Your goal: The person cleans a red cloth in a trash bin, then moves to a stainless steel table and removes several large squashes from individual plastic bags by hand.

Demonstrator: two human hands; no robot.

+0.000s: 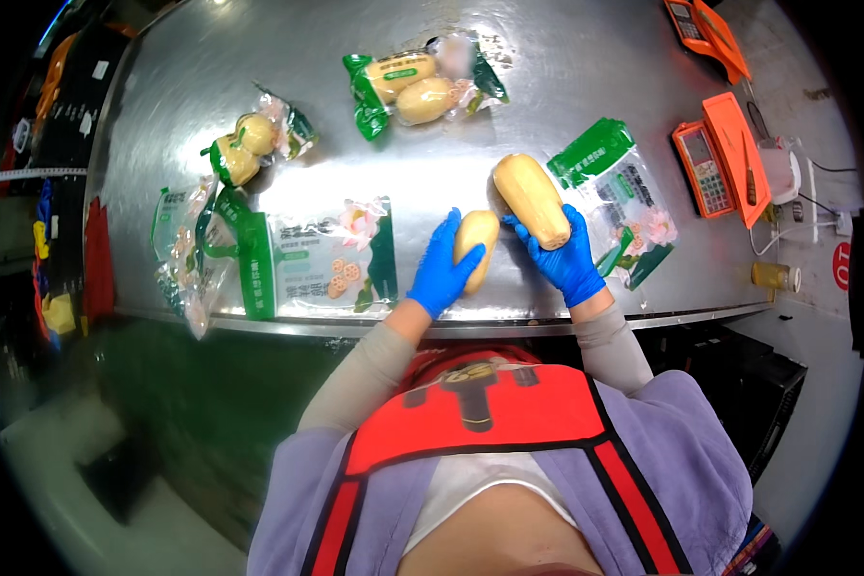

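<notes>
Both hands wear blue gloves above a stainless steel table (432, 169). My left hand (443, 270) is closed around a short, pale yellow lotus root section (484, 234), thumb across its near side. My right hand (565, 259) grips the lower end of a longer, thicker lotus root section (529, 191), which tilts away to the upper left. A flat printed plastic bag (331, 255) with a green band lies to the left of my left hand. Another such bag (626, 194) lies just right of my right hand, partly behind it.
Bagged lotus root sections (425, 99) lie at the far middle, and a second filled bag (237, 162) at the left. Crumpled bags (191, 252) reach the table's near edge. Orange-cased scales (705, 169) with cords and a yellowish jar (774, 276) stand along the right.
</notes>
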